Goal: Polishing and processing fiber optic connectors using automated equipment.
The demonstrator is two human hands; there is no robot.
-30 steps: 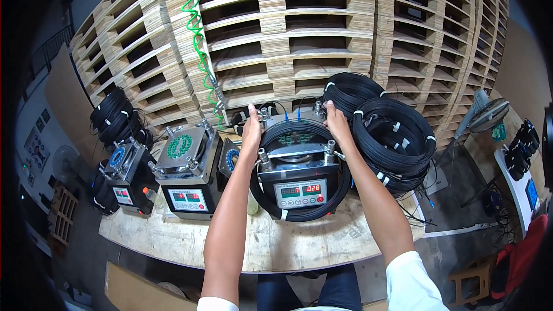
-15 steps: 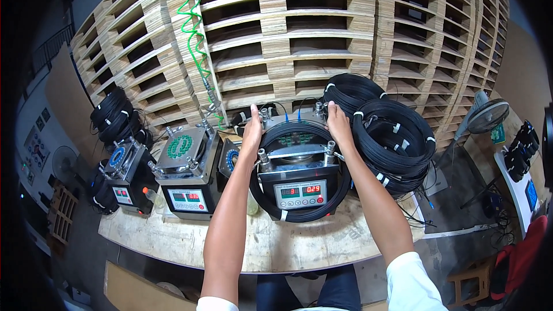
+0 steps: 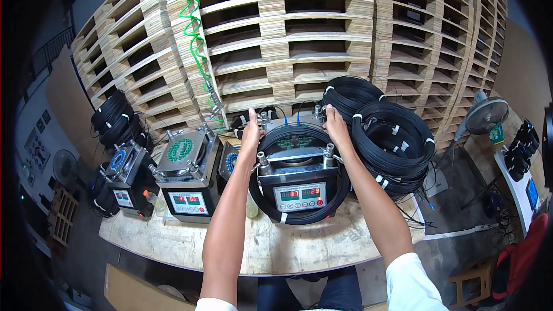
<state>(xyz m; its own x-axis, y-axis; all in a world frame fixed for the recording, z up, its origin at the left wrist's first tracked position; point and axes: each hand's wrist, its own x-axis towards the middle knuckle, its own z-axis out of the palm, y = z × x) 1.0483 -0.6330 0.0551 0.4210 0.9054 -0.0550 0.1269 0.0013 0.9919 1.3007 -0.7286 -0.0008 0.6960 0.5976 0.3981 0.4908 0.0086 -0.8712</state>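
Note:
A ring of black cable (image 3: 299,217) hangs around a black polishing machine (image 3: 271,189) in front of me, its top leaning over the metal plate. My left hand (image 3: 252,138) grips the ring's upper left side, thumb pointing up. Opposite it, my right hand (image 3: 337,128) grips the upper right side the same way. Most fingers of both hands are hidden behind the cable and the machine. Two blue connectors (image 3: 298,118) stick up at the back of the plate. A white tie (image 3: 284,217) binds the bottom of the ring, which hangs below the lit display panel (image 3: 300,196).
Two more polishing machines (image 3: 184,175) (image 3: 124,173) stand to the left, with an orange-capped bottle (image 3: 151,197) between them. Stacked cable coils (image 3: 397,144) crowd the right side. Behind the wooden table (image 3: 190,247) rise wooden pallets (image 3: 317,52); a green spiral hose (image 3: 193,29) hangs there. A fan (image 3: 487,110) stands farther right.
Both hands keep their places on the cable ring, with only a very slight shift. The digits on the machine's display have changed.

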